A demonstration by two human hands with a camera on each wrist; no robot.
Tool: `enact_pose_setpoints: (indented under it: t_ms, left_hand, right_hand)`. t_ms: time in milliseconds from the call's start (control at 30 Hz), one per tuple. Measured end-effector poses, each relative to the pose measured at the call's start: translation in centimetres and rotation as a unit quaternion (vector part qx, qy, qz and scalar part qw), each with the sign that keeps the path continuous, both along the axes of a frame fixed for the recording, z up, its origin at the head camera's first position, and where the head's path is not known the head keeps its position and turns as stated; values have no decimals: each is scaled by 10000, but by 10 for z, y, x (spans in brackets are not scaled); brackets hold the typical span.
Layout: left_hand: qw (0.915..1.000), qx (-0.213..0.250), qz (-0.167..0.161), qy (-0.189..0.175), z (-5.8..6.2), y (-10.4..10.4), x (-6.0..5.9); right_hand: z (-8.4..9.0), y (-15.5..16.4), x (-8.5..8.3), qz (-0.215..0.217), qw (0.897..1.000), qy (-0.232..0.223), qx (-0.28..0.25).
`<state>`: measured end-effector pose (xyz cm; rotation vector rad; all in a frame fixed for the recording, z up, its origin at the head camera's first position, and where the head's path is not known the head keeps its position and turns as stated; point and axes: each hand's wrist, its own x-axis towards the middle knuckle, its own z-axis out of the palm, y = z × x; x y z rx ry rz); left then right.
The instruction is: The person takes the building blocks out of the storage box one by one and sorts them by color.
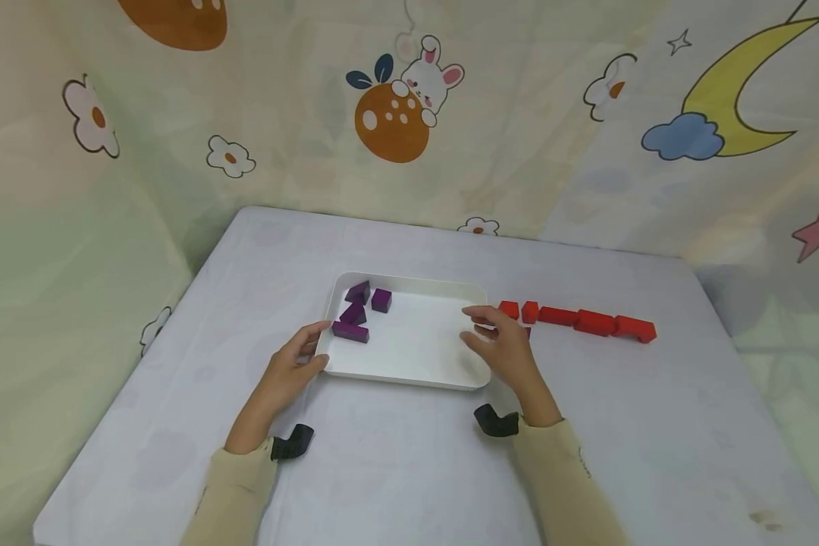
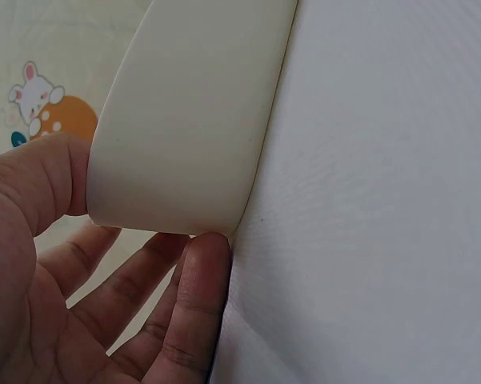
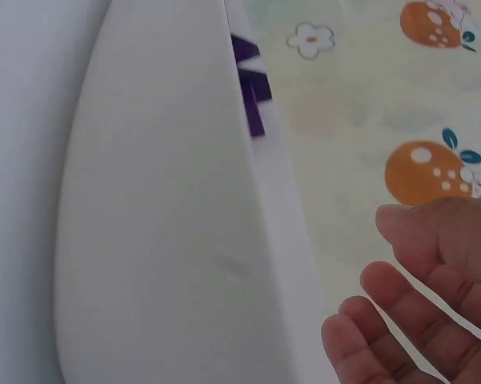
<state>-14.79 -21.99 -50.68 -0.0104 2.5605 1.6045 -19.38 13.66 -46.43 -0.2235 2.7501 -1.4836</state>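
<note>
White plastic, a shallow rectangular tray [image 1: 409, 371] sits mid-table on the pale cloth-covered table [image 1: 177, 425], its long side running left to right between the person's two hands. From the head view, the left hand [image 1: 292, 371] is at the tray's near-left corner, thumb along the rim and fingers at the wall, while the right hand [image 1: 501, 345] hovers at the right edge with fingers spread and relaxed, holding nothing; the left is the one actually in contact. Four purple wooden blocks [image 1: 358, 311] lie clustered in the tray's far-left part, and a row of red wooden blocks [image 1: 580, 321] lies on the cloth just beyond the right hand, apart from the tray. The left wrist view shows the tray's rounded corner [image 2: 176, 144] with the thumb [image 2: 40, 180] pressed on its outer wall and a fingertip [image 2: 204, 264] touching beneath the edge, a light pinch. The right wrist view has the tray wall [image 3: 160, 240] filling the left, purple blocks [image 3: 248, 88] peeking over the rim, and the open fingers [image 3: 416, 320] just beside the rim, not touching.
</note>
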Motion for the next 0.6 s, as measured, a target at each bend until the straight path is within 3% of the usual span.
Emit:
enact_pose_setpoints:
  t_ms: [333, 600]
  left_hand:
    - [10000, -47, 54, 29, 2, -1, -1]
    - [9999, -91, 69, -67, 2, 1, 3]
  right_hand:
    - [-14, -63, -10, 780, 9939, -134, -772]
    - [-24, -103, -8, 1463, 9875, -291, -500]
